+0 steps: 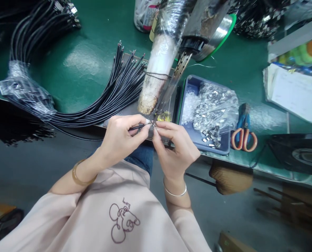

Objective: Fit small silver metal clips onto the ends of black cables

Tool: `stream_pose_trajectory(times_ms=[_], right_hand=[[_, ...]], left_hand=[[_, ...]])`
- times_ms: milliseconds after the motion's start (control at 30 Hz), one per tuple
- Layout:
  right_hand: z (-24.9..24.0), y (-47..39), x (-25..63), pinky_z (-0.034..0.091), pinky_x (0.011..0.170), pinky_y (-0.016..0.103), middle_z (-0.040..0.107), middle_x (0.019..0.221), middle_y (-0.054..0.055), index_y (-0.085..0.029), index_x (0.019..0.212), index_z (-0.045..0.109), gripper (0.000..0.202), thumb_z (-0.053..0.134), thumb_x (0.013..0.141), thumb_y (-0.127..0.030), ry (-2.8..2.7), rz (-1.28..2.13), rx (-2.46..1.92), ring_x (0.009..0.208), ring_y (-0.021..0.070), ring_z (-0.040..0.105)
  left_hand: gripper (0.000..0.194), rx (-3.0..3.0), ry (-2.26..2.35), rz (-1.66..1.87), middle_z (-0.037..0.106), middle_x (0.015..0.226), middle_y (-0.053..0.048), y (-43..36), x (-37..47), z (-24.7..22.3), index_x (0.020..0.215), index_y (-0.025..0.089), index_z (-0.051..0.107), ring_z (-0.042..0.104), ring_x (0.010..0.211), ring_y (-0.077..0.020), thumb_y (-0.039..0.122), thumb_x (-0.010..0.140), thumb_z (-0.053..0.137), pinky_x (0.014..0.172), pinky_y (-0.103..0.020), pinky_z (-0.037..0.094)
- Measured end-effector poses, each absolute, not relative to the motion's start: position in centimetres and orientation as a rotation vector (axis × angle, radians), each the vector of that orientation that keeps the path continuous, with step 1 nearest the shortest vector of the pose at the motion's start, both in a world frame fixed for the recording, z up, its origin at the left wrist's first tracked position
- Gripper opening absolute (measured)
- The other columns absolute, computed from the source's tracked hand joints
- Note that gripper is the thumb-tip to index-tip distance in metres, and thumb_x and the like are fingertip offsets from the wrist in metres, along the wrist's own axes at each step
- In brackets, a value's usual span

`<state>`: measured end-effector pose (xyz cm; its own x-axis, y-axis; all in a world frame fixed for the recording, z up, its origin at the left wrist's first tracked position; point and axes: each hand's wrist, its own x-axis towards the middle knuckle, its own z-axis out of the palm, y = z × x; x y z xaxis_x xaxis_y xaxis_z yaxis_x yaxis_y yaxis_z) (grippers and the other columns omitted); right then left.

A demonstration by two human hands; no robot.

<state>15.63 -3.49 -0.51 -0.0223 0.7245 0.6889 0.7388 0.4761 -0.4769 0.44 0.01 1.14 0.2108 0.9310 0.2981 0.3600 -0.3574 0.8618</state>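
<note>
My left hand (126,134) is closed, with the thumb and index finger pinching a thin black cable (138,127) close to its end. Opposite it, my right hand (173,145) is also closed, its fingertips pinched at the cable's tip around something tiny and pale that I cannot make out. Both hands meet at the bench edge, just below the soldering iron (181,66), whose perforated metal barrel slants down towards them. To the left, a bundle of black cables (93,113) fans out with its stripped ends pointing up.
A blue tray (225,151) beside my right hand holds small metal connectors (211,105) and clear plastic pieces. Orange-handled cutters (244,138) lie right of it. Above hang a plastic-wrapped pipe (156,66) and a solder spool (224,36). More cables (37,28) lie far left.
</note>
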Motion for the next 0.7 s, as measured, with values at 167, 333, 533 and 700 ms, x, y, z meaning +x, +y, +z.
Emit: stream_pose_trajectory(times_ms=[167,333,533,700], right_hand=[[-0.63,-3.75,15.95,0.062,0.076,0.026,0.079,0.095,0.001,-0.025,0.087,0.061,0.02,0.069,0.087,-0.007,-1.8,-0.024,-1.261,0.086,0.0149,0.077],[-0.8,-3.79,16.11,0.062,0.074,0.024,0.079,0.094,0.002,-0.025,0.088,0.06,0.02,0.07,0.088,-0.007,-1.829,-0.045,-1.238,0.085,0.0139,0.077],[-1.02,-4.04,16.09,0.063,0.077,0.025,0.08,0.094,0.003,-0.023,0.093,0.063,0.019,0.07,0.089,-0.006,-1.818,-0.085,-1.219,0.085,0.0143,0.078],[-1.4,-4.45,16.04,0.063,0.078,0.023,0.081,0.092,0.005,-0.021,0.096,0.065,0.019,0.071,0.088,-0.004,-1.814,-0.171,-1.184,0.084,0.0145,0.078]], left_hand=[[0.013,1.869,1.158,1.081,0.064,0.059,0.004,-0.06,0.46,0.86,0.076,0.016,0.071,0.049,0.049,-0.0065,0.01,0.084,0.063,0.046,-0.018,0.035],[0.012,1.802,1.158,1.057,0.058,0.055,0.006,-0.05,0.36,0.78,0.074,0.015,0.069,0.043,0.048,-0.0059,0.01,0.083,0.063,0.045,-0.018,0.032],[0.014,1.567,1.119,0.936,0.044,0.051,0.006,0.01,0.26,0.64,0.074,0.013,0.069,0.03,0.049,-0.0056,0.021,0.084,0.063,0.046,-0.019,0.027],[0.012,1.346,1.002,0.961,0.055,0.058,0.003,0.15,0.53,0.48,0.069,0.012,0.069,0.037,0.05,-0.0051,0.021,0.077,0.068,0.047,-0.018,0.031]])
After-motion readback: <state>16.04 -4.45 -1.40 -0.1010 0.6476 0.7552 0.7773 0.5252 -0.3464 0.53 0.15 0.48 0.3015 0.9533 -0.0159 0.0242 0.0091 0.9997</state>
